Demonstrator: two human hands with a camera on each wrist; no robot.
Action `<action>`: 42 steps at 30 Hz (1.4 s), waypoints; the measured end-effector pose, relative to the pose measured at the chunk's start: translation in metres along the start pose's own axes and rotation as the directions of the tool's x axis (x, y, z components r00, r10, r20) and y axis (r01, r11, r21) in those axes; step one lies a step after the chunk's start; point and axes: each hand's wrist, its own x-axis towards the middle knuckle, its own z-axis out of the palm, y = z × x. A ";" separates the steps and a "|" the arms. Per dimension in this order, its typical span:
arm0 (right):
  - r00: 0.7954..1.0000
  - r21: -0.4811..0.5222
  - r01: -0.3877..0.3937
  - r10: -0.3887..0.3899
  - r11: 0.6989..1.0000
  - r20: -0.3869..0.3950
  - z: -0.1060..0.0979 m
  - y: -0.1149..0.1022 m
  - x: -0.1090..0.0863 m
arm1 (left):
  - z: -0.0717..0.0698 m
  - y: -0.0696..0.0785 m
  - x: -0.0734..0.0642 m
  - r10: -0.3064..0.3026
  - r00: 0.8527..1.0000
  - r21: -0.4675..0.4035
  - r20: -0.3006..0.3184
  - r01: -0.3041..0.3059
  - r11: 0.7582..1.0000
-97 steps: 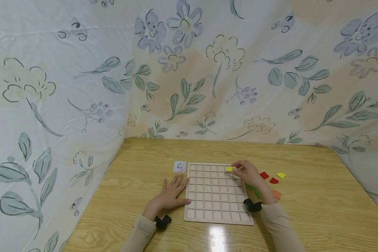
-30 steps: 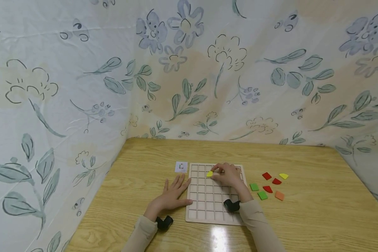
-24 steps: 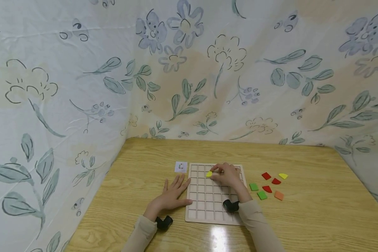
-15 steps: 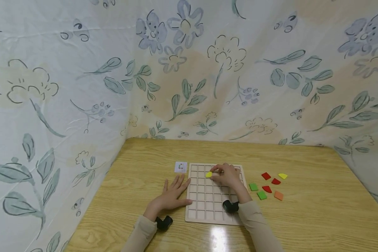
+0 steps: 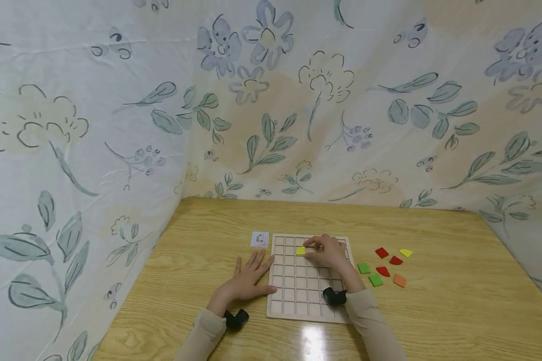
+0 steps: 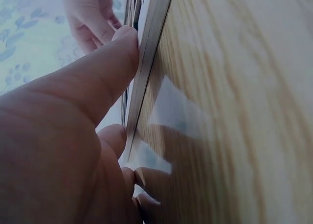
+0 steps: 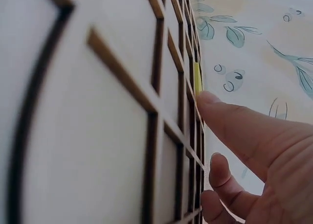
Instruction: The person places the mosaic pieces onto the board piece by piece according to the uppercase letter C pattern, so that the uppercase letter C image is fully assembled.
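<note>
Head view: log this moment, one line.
right hand: pinches yellow quarter-round tile at pale wooden grid board | left hand: touches board's left edge

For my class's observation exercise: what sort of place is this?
Probably an indoor tabletop activity corner: a wood-grain table, a flowered cloth hung behind it, and a grid board with colored tiles beside it.

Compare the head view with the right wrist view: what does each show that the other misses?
Only the head view: the printed card, three red tiles, two green tiles, an orange tile and a loose yellow tile off to the right.

Only the right wrist view: two fingertips below the thumb, and a low, edge-on look at the yellow tile on the board.

Both: the right hand, that tile, the grid board and the floral cloth.
</note>
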 end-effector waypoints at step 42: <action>0.996 0.051 0.084 -0.086 0.995 0.034 -0.051 0.042 -0.020 | -0.002 -0.001 0.001 0.002 1.000 -0.001 0.016 -0.002 1.000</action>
